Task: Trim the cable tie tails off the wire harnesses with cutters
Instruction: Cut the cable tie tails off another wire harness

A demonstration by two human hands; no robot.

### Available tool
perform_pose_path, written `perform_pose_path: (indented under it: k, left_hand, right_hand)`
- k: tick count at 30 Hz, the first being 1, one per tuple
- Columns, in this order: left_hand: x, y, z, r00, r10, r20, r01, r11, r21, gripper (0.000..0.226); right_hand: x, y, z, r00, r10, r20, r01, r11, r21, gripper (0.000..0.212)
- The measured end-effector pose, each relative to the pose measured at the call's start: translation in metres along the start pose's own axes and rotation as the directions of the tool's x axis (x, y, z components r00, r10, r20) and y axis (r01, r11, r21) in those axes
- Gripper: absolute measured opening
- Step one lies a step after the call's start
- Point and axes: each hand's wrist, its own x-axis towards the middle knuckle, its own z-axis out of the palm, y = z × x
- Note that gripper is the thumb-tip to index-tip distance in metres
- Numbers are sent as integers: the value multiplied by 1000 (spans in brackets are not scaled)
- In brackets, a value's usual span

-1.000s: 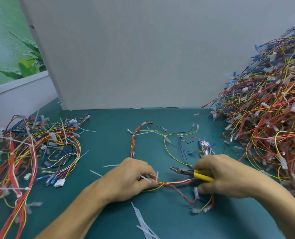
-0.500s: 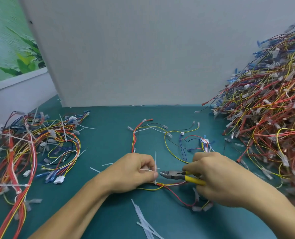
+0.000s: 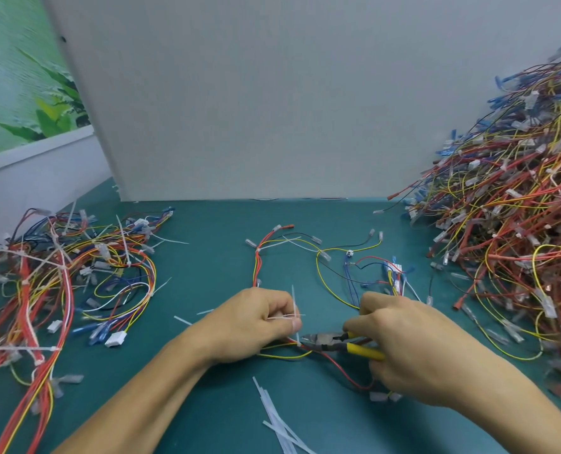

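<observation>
No legible text anywhere.

The teal table [image 3: 213,257] carries a tall heap of wire harnesses [image 3: 508,208] along the right of the frame and a looser tangle [image 3: 76,273] at the left. A single harness [image 3: 321,253] lies spread across the centre. White cut tie tails [image 3: 275,417] lie at bottom centre, with what seem to be stray tails [image 3: 182,320] left of centre. A white panel [image 3: 272,109] stands at the far edge.
</observation>
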Motion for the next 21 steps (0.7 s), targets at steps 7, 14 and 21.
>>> perform_pose_path:
  k: [7,14,21]
  left_hand:
    - [0,1,0,1000,-4,-13,4,1000,8,20]
    - [0,1,0,1000,-10,-11,10,1000,-1,18]
    - [1,0,0,1000,-7,-17,7,1000,8,17]
  right_hand:
    - [-1,2,-2,1000,0,4,0,999,-35,9]
    - [0,-3,1,1000,-9,2,9,999,-40,11]
    - [3,-4,4,1000,-23,-2,23,995,-96,6]
